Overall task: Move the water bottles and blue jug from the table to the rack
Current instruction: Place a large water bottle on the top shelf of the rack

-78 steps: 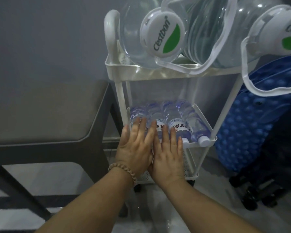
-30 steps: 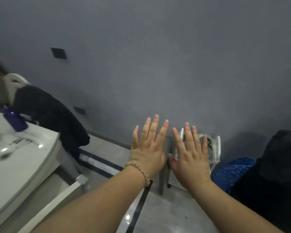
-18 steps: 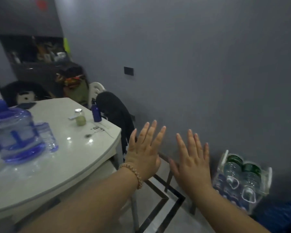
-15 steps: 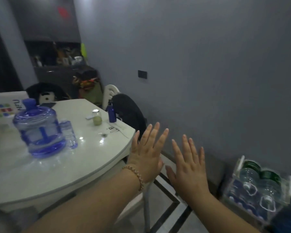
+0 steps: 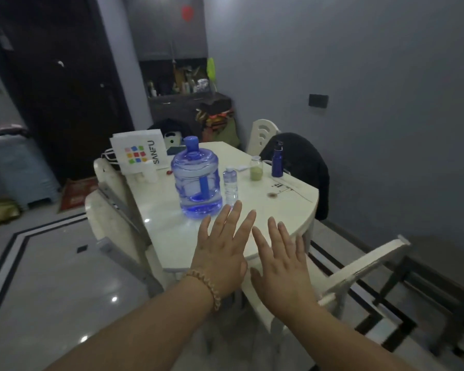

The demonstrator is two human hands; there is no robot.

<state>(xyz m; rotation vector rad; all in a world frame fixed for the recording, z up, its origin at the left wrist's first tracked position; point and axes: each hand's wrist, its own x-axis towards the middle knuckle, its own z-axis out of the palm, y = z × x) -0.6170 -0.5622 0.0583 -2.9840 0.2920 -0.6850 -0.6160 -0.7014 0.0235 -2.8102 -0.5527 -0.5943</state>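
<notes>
The blue jug (image 5: 197, 178) stood upright on the white table (image 5: 169, 231), capped, with a shallow pool of water at its bottom. Just right of the jug stood a small clear water bottle (image 5: 230, 186), its contents hard to tell. Farther right of the jug were a glass jar (image 5: 256, 168) part-filled with something greenish and a dark blue flask (image 5: 277, 163). Behind the jug leaned a white paper bag (image 5: 138, 152). Nearer than the jug, the left hand (image 5: 221, 250) and right hand (image 5: 281, 261) were stretched forward, palms down, side by side. Each grip was spread flat with fingers apart, holding nothing.
</notes>
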